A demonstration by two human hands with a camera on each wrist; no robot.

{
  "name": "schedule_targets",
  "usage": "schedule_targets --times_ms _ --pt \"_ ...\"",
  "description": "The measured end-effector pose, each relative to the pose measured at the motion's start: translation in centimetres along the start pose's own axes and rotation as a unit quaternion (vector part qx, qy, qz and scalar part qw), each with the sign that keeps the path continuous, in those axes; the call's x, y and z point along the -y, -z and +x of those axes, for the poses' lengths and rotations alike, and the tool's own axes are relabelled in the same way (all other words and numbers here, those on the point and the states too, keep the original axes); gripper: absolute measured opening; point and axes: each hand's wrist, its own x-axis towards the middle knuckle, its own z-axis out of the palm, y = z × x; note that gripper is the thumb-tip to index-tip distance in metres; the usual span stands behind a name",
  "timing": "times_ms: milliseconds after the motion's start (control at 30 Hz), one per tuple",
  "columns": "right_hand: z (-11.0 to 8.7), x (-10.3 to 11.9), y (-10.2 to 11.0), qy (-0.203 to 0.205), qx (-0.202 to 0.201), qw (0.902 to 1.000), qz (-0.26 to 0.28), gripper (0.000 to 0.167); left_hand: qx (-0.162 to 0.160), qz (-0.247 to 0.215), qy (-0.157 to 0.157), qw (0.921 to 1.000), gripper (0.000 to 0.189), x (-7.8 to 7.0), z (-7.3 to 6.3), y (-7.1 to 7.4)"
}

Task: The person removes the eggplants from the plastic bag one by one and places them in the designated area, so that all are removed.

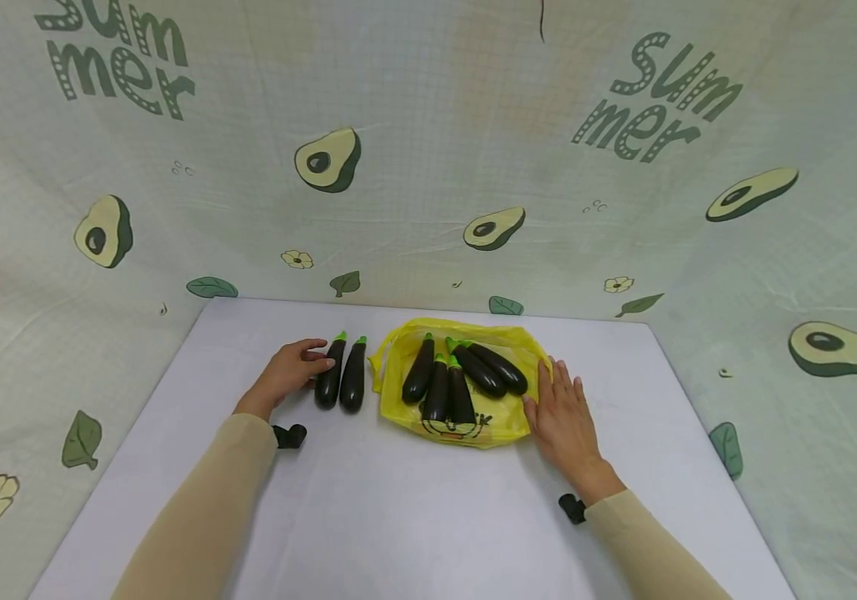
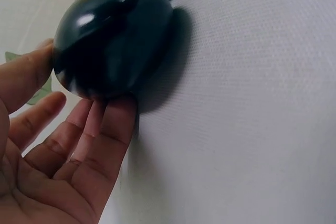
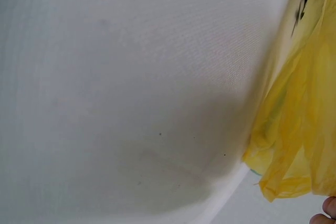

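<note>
Directly between the thumb and fingers of the left hand (image 1: 286,375), one eggplant (image 1: 328,385), smooth, glossy and nearly black, long and club-shaped, with a rounded thick end towards the body and a bright green tip pointing away, lying on the white, finely woven table covering (image 1: 428,517). Just to the right of that hand's catch, a second eggplant (image 1: 353,379) of like shape and shine, lying almost parallel. Farther over, between both hands, a yellow bag (image 1: 507,419) of thin, crinkled plastic, with dark print on the near side. Within its outline, five eggplants (image 1: 418,375), whether inside or on top hard to tell. Counted up: two by the left hand, five with the single bag, seven in all. Left hand curved about the first eggplant, thumb against one side, fingertips against another, one fingertip standing clear in the left wrist view. Right hand (image 1: 567,421) laid out nearly straight, fingers only slightly apart, touching the bag along the near-hand edge; how firmly, impossible to tell. Behind each hand, a beige sleeve (image 1: 207,500) and a small black device (image 1: 291,437) at the wrist. Beyond both hands, a pale cloth (image 1: 413,83), printed with avocados, leaves, flowers and two "summer" letterings.
</note>
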Motion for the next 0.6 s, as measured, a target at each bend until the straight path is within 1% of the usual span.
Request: schedule_targets --times_ms 133,333,600 --pt "-0.02 0.04 0.01 0.001 -0.001 1.0000 -0.002 0.070 -0.014 0.007 0.001 0.9999 0.062 0.05 0.12 -0.10" --pt "0.00 0.01 -0.01 0.002 -0.001 1.0000 -0.003 0.070 -0.015 0.017 0.008 0.9997 0.063 -0.04 -0.04 -0.13" --pt "-0.05 0.06 -0.04 0.008 -0.010 0.9999 0.003 0.068 -0.019 0.058 0.017 0.9980 0.065 -0.19 -0.27 0.02"
